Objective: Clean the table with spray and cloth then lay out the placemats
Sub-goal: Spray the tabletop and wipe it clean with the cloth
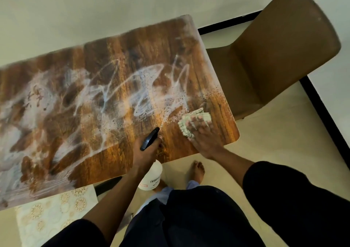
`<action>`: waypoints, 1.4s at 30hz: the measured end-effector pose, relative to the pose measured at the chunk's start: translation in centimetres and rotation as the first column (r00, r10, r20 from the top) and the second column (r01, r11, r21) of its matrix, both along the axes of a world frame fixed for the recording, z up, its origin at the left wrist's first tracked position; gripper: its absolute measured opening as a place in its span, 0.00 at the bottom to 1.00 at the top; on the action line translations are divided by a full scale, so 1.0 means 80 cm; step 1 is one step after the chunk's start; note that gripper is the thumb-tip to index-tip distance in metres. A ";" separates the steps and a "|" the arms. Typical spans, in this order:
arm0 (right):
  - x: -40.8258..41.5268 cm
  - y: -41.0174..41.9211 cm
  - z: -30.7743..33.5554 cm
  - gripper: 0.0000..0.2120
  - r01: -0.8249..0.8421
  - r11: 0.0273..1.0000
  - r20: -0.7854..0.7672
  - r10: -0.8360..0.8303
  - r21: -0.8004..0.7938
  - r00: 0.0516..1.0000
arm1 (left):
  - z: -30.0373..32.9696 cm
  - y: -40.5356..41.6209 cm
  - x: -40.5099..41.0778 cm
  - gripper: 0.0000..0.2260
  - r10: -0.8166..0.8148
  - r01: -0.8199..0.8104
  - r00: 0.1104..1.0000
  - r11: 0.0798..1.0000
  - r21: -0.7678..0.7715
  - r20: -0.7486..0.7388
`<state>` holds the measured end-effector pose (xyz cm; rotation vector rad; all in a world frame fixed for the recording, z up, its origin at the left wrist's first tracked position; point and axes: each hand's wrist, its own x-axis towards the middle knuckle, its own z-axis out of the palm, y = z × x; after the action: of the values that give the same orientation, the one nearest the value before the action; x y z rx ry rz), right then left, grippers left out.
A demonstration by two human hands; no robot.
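The wooden table [117, 45] is streaked with white smears and spray droplets across most of its top. My left hand [145, 152] grips a spray bottle [151, 176] by its black trigger head at the table's near edge; the white body hangs below the edge. My right hand [203, 136] presses flat on a folded greenish-white cloth [186, 123] near the table's right front corner. A pale placemat [53, 212] with gold floral circles lies below the table's near left edge.
A brown padded chair [280, 47] stands against the table's right end. The wall runs behind the table. Beige tiled floor with a black border strip [322, 110] lies to the right. My bare foot [198, 171] is just under the near edge.
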<state>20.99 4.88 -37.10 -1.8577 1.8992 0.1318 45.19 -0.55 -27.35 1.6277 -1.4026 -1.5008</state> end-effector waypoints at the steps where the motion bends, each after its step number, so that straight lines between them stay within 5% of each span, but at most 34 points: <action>1: -0.027 -0.003 0.001 0.30 0.084 0.996 -0.010 -0.084 0.012 0.996 | 0.002 -0.002 -0.007 0.04 -0.011 0.010 1.000 1.000 -0.007 -0.010; 5: -0.110 -0.014 0.002 0.31 0.328 0.944 -0.076 -0.325 0.038 0.943 | -0.003 -0.016 -0.020 0.07 -0.065 0.065 0.998 0.998 0.012 -0.009; 9: -0.109 -0.004 -0.007 0.31 0.345 0.938 -0.065 -0.342 0.039 0.937 | -0.004 -0.029 -0.032 0.15 -0.096 0.096 0.995 0.995 0.035 -0.012; 15: -0.049 0.060 -0.005 0.33 0.361 0.932 -0.054 -0.359 0.022 0.932 | 0.008 -0.045 -0.056 0.07 -0.209 0.213 0.975 0.976 0.037 -0.079; 17: -0.023 0.083 -0.002 0.33 0.340 0.940 -0.036 -0.339 0.032 0.940 | 0.008 -0.051 -0.066 0.12 -0.259 0.263 0.962 0.964 0.040 -0.085; 26: -0.001 0.081 0.004 0.40 0.432 0.902 -0.081 -0.430 0.013 0.899 | 0.005 -0.080 -0.069 0.10 -0.380 0.390 0.918 0.916 0.090 -0.114; 42: -0.090 -0.056 -0.007 0.34 0.275 0.961 -0.051 -0.273 0.026 0.961 | -0.004 -0.130 -0.098 0.09 -0.214 0.207 0.977 0.962 0.180 0.017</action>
<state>13.78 0.43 -37.65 -1.5635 2.1515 0.1146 37.36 -10.96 -27.65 1.6593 -1.5405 -1.7705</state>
